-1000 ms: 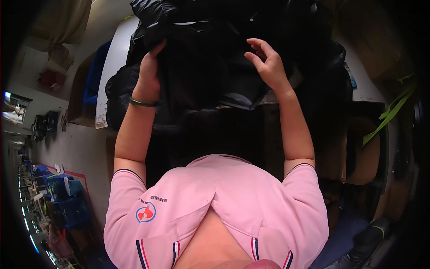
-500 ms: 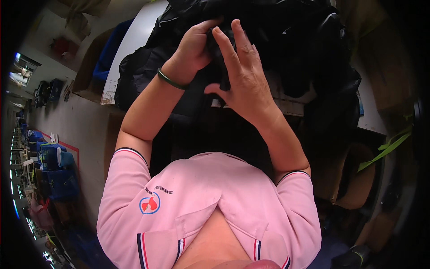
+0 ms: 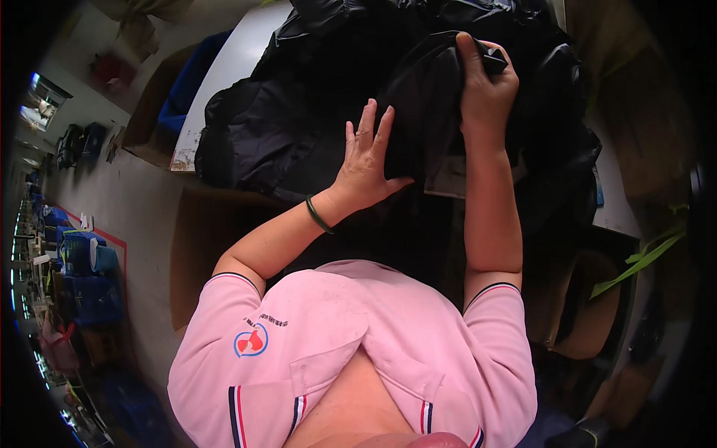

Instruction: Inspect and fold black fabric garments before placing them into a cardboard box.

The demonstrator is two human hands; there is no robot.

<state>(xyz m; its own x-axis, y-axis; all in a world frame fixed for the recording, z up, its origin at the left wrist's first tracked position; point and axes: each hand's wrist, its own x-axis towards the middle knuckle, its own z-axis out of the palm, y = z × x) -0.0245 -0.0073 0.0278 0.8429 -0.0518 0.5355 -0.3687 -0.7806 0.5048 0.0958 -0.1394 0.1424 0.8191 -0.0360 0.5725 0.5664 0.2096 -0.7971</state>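
Cloth (image 3: 429,97): black, thin-looking, faint sheen along the creases, bunched in a broad crumpled heap on the white table (image 3: 243,52) and reaching its near edge. Right hand (image 3: 489,89) grips a raised part between thumb and fingers; it hangs in slack folds from there. Left hand (image 3: 364,160) splayed wide over the heap, grasping nothing; contact hard to tell. Green bangle (image 3: 320,215) on that wrist.
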